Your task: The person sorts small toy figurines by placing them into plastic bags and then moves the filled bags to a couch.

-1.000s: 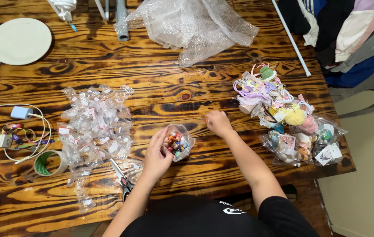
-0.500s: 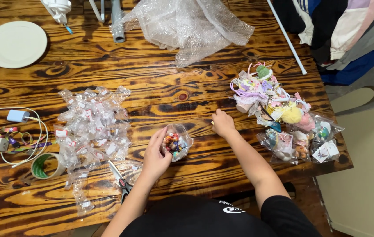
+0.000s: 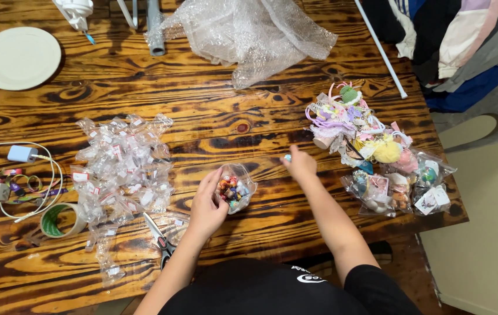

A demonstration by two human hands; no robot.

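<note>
- Dark, burnt-grain wooden table (image 3: 231, 111) fills the view, with a person seated at its near edge and looking down on it.
- At the far left, a pale round plate (image 3: 19, 58) lies near the top corner; below it are a white cable with a small plug (image 3: 22, 153) and a roll of tape (image 3: 62, 219).
- Next comes a heap of small empty clear zip bags (image 3: 123, 163), with scissors (image 3: 159, 236) lying just below its near edge.
- Left hand (image 3: 207, 205) is curled around a small clear bag of colourful beads (image 3: 234, 188), fingers on the bag's left side holding its mouth open; the bag rests on the table in front of the person.
- Crumpled bubble wrap (image 3: 252, 32) sits well behind, at the far edge of the table, beside a grey pipe (image 3: 155, 26).
- Right hand (image 3: 300, 163) hovers just right of the bead bag, fingertips pressed together, pinching a tiny pale blue piece (image 3: 287, 157) too small to identify.
- Further right, a pile of pastel hair accessories and trinkets (image 3: 354, 125), some in clear bags (image 3: 401, 189), lies near the table's right edge.
- Beyond the table, folded clothing (image 3: 465, 41) lies on a grey chair.
</note>
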